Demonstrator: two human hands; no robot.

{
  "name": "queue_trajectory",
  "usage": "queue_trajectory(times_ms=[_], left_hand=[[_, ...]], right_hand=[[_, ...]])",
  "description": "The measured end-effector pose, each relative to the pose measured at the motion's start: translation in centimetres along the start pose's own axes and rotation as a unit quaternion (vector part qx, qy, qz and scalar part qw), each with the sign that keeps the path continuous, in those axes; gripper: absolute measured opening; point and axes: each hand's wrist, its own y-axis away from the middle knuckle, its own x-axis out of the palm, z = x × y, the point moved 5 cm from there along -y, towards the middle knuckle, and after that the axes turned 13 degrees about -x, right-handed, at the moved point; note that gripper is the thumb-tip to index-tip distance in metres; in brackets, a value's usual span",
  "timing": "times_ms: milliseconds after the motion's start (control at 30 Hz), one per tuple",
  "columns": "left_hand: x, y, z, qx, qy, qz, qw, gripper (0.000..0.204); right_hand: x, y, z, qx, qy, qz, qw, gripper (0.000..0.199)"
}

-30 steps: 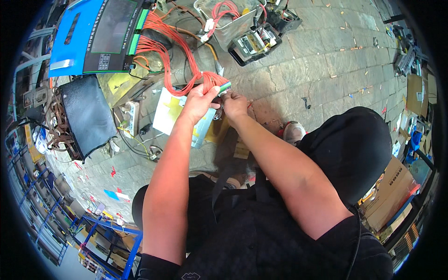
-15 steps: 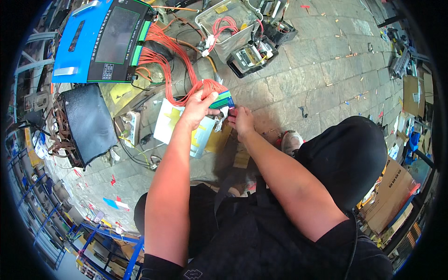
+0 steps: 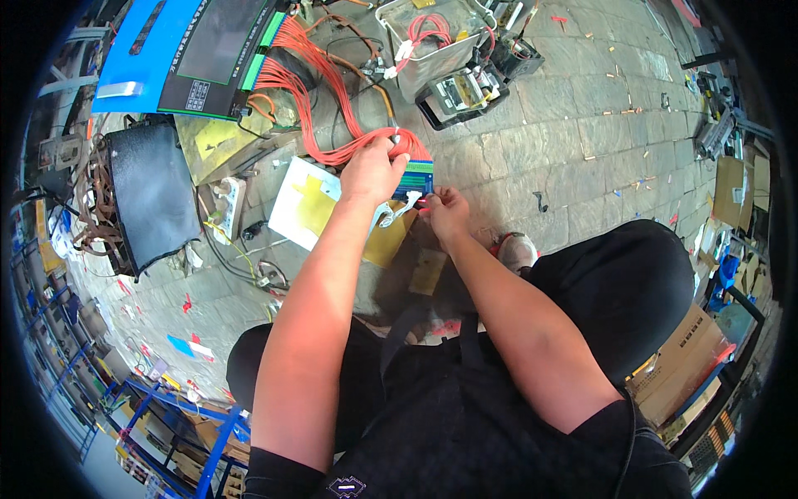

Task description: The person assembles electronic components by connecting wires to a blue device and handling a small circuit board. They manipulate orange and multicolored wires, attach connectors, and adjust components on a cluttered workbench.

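— Orange wires and the green-blue board?
— I see my left hand gripping both. Just right of it, my right hand pinches the board's edge.

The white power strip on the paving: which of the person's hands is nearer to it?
Left. The left hand grips the orange wires just right of the white power strip; the right hand lies farther right, beyond it.
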Motion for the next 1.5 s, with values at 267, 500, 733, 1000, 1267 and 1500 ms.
queue_trajectory(times_ms=[267,500,733,1000,1267,1500], left_hand=[[1.2,1.4,0.7,0.037,-0.082,-0.012,0.996,0.047],[-4.3,3.6,1.0,0.010,-0.049,0.008,0.999,0.033],[-15.6,9.1,1.3,-0.008,-0.092,0.046,0.995,0.040],[-20.5,14.4,6.1,0.007,-0.009,0.072,0.997,0.044],[-22.4,15.5,4.2,0.029,-0.017,0.050,0.998,0.051],[-21.3,15.9,3.7,0.078,-0.047,0.068,0.994,0.050]], right_hand=[[-2.2,0.8,0.4,0.043,0.111,-0.013,0.993,0.015],[-1.6,1.1,5.4,-0.220,0.376,-0.049,0.899,0.024],[6.3,1.6,12.8,-0.378,0.314,0.065,0.868,0.027],[12.6,-0.6,20.1,-0.264,0.571,0.424,0.651,0.029],[2.5,2.6,6.5,-0.179,0.655,0.467,0.566,0.046],[2.3,6.5,6.0,-0.121,0.639,0.362,0.667,0.074]])
